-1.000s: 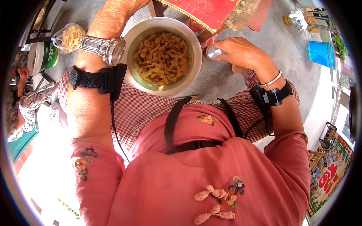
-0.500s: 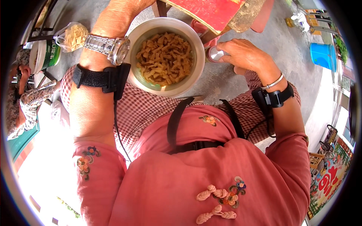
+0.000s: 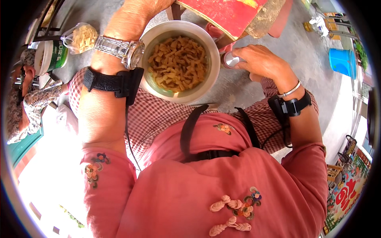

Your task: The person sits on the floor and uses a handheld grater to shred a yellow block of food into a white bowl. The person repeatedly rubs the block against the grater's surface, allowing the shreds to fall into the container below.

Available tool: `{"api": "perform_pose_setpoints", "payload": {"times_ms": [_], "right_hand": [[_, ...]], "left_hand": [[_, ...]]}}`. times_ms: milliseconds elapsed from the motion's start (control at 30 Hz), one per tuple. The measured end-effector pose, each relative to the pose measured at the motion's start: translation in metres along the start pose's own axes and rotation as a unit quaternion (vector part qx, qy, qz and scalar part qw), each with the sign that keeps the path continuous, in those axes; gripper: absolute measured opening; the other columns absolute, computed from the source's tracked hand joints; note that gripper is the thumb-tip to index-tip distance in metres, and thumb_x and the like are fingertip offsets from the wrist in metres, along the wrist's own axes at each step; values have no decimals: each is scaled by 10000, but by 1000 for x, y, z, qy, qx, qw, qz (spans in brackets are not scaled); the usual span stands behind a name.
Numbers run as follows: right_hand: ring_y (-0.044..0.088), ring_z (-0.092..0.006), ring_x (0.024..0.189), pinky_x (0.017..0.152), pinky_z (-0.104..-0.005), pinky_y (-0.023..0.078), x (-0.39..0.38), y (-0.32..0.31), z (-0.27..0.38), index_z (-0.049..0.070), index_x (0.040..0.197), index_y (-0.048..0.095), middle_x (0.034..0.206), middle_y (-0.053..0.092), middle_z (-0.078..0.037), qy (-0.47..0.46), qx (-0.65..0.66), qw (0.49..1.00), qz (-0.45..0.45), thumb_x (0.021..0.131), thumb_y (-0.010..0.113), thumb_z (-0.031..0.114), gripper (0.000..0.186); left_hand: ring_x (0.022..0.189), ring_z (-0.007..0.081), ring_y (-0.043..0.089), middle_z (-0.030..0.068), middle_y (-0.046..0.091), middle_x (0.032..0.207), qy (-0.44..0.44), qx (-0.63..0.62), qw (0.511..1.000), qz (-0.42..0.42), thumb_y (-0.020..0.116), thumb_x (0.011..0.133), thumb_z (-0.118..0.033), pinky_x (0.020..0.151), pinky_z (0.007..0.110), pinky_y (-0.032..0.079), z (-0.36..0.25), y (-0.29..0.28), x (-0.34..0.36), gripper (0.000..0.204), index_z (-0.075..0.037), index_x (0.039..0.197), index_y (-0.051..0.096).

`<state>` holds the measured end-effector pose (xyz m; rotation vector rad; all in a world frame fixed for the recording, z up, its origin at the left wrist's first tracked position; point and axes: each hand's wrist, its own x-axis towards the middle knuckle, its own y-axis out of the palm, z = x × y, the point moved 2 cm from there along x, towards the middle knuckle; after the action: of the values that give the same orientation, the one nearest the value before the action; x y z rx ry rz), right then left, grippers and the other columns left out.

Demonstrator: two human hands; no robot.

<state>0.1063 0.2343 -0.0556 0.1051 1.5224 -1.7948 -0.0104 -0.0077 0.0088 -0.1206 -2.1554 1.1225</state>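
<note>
A wide metal basin (image 3: 214,73) stands in front of my knees, holding many short brown strips of food (image 3: 178,65). To the right of its rim, my right hand (image 3: 262,59) is closed round a small silver cylinder (image 3: 233,60) with a dark reddish end; its exact kind does not show. My left hand (image 3: 156,4) reaches past the basin's far left side, beside the red-topped wooden bench (image 3: 230,14). The upper picture edge cuts off its fingers, so what they touch is hidden.
A clear plastic bag of pale strips (image 3: 83,38) is at the left, next to a white and green bucket (image 3: 53,57). Another person's patterned sleeve (image 3: 41,101) shows at the far left. A blue bucket (image 3: 342,62) stands on the concrete floor at the right.
The whole view has shifted slightly, so everything sits a little further right. The silver cylinder in my right hand looks slightly turned, showing more of its dark reddish end. The basin's contents look the same.
</note>
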Motion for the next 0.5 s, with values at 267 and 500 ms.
{"api": "perform_pose_setpoints", "payload": {"times_ms": [267, 500], "right_hand": [[641, -401, 923, 802, -481, 501, 1, 2, -1, 21, 1018, 642, 930, 683, -210, 0, 0, 1000, -3, 856, 657, 195, 238], [639, -400, 932, 812, -474, 500, 0, 0, 0, 34, 1031, 648, 938, 687, -207, -3, 7, 1000, -5, 851, 653, 191, 240]], "left_hand": [[1110, 406, 614, 250, 637, 1194, 5, 1, 1000, 8, 533, 971, -211, 940, 446, 503, -3, -4, 0, 366, -6, 1267, 599], [1107, 407, 615, 251, 639, 1189, 10, -1, 1000, -5, 537, 965, -208, 937, 449, 504, -3, -2, 0, 371, -6, 1271, 594]]}}
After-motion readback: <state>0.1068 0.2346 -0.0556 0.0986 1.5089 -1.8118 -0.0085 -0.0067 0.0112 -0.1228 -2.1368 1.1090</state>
